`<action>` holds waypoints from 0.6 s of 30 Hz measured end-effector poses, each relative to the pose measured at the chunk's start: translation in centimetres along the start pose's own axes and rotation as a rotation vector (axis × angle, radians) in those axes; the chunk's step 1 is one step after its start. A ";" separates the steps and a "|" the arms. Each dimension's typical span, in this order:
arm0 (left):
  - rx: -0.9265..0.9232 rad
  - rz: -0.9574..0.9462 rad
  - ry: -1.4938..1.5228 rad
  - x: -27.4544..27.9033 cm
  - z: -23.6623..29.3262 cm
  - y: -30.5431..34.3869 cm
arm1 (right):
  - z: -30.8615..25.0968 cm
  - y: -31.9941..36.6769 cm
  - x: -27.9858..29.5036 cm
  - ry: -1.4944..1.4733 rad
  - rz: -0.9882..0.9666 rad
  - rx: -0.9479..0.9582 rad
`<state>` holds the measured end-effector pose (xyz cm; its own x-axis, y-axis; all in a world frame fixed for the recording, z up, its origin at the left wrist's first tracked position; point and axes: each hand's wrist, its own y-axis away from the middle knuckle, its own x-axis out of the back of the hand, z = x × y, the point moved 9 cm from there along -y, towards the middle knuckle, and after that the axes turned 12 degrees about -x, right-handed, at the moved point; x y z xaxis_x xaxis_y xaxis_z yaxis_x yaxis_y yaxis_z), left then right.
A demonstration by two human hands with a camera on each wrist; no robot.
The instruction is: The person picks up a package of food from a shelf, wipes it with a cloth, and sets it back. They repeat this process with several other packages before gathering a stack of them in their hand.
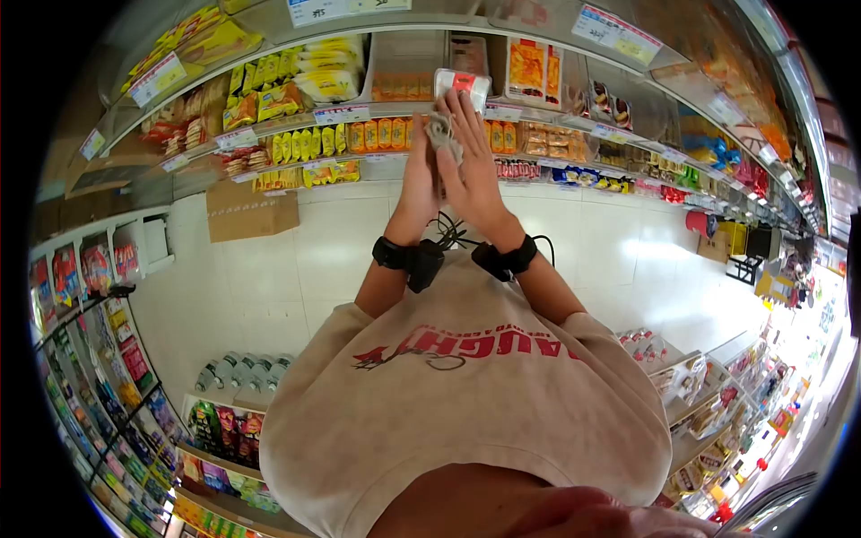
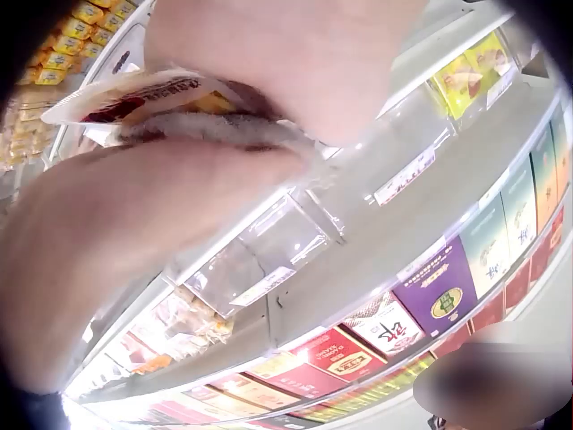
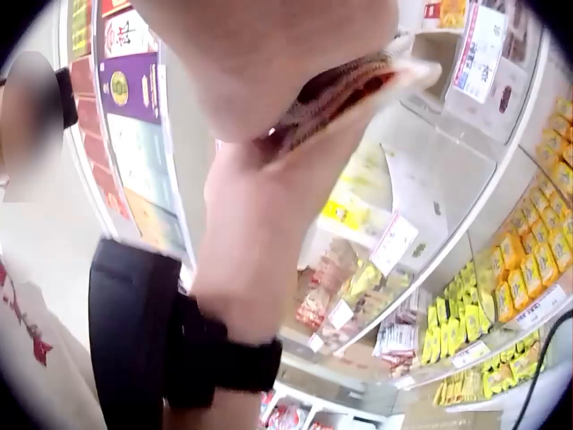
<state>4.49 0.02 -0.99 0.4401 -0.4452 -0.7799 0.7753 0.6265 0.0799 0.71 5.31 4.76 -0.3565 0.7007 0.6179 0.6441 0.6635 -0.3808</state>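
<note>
Apparently, left hand and right hand sandwich a printed packet.

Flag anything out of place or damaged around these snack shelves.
A cardboard box sits on the floor just below the snack shelves, looking out of place beside the shelved goods. Nothing looks spilled or plainly damaged.

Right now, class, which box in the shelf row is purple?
The box with the round gold emblem, between the white box with red lettering and a pale green box; neither neighbour is purple.
</note>
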 end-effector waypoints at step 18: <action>-0.063 0.012 0.117 -3.9 -3.5 -1.9 | 0.2 3.9 8.1 0.041 -0.184 0.196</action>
<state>-0.30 2.83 -0.29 0.3904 -0.3622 -0.8464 0.7386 0.6720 0.0531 0.18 13.62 8.09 -0.4249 0.5550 0.7151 0.4263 0.8196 -0.3828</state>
